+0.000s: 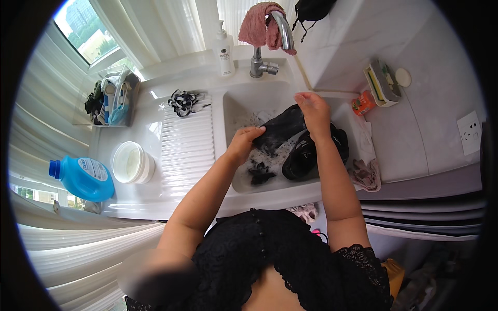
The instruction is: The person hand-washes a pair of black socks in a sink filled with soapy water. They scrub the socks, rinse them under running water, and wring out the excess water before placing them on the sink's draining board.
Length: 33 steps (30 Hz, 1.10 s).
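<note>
Over the sink [226,111] I hold a flat, long black piece [281,128] that looks wet; I cannot tell whether it is an insole or cloth. My left hand [245,143] pinches its near left end, thumb on top. At its far right end my right hand [314,114] is closed, fingertips pointing up and partly hiding the edge. Below the right hand lies a black shoe [300,159] in foamy water, with more black material [340,141] beside it, partly behind my forearm. A small black clump [260,173] sits in the suds near the left hand.
Left of the sink, black-and-white laces [184,102] lie on the ribbed washboard [187,150]. Further left stand a white tub [132,161], a blue detergent bottle [85,177] and a clear bin [111,98]. A pink cloth hangs on the faucet [284,31], beside a pump bottle [223,54].
</note>
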### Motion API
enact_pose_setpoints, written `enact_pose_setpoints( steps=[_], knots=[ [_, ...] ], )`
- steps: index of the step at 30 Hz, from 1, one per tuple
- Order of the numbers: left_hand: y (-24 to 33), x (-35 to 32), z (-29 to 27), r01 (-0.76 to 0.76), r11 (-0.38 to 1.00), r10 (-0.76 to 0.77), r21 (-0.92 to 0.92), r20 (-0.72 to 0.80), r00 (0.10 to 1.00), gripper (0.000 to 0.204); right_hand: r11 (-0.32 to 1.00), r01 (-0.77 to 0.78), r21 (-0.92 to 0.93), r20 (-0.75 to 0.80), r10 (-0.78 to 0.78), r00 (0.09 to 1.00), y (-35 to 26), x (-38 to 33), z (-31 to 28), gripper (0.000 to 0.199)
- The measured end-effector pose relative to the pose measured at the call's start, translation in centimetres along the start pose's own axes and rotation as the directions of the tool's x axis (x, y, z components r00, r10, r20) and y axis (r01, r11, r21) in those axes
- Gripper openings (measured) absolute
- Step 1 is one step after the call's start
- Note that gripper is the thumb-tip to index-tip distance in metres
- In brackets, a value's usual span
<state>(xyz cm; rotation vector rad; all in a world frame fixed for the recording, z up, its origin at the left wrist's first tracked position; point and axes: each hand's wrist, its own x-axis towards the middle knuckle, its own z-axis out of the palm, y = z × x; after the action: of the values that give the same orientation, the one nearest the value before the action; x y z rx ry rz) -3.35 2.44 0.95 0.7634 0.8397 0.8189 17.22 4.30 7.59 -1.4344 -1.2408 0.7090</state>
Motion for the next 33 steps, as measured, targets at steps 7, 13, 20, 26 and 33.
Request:
enact_pose_setpoints(
  steps=[7, 13, 20, 26, 33],
  knots=[
    [0.4, 0.5, -2.0, 0.035, 0.958, -0.023, -0.284, 0.046, 0.999, 0.022, 0.994, -0.029, 0.108, 0.131, 0.015, 0.991, 0.2, 0.6, -1.1, 0.020],
    [1.9, 0.2, -1.8, 0.022, 0.907, 0.051, -0.422, 0.161, 0.986, 0.044, 0.993, 0.094, -0.076, 0.354, -0.061, 0.933, 2.2, -0.5, -0.8, 0.031],
    [2.5, 0.5, -0.1, 0.039, 0.916, 0.007, -0.400, 0.111, 0.994, 0.045, 0.968, -0.223, 0.118, 0.519, 0.131, 0.845, 2.3, -2.7, 1.6, 0.033],
    [2.2, 0.0, 0.7, 0.038, 0.995, -0.026, 0.097, -0.130, 0.991, 0.029, 0.838, -0.481, 0.257, 0.539, 0.289, 0.791, 3.9, -2.9, 2.4, 0.016],
    [1.8, 1.2, 0.0, 0.015, 0.714, 0.262, 0.700, -0.287, 0.921, 0.022, 0.927, -0.369, 0.064, 0.403, 0.314, 0.860, 5.1, -3.0, 3.7, 0.013]
  ],
)
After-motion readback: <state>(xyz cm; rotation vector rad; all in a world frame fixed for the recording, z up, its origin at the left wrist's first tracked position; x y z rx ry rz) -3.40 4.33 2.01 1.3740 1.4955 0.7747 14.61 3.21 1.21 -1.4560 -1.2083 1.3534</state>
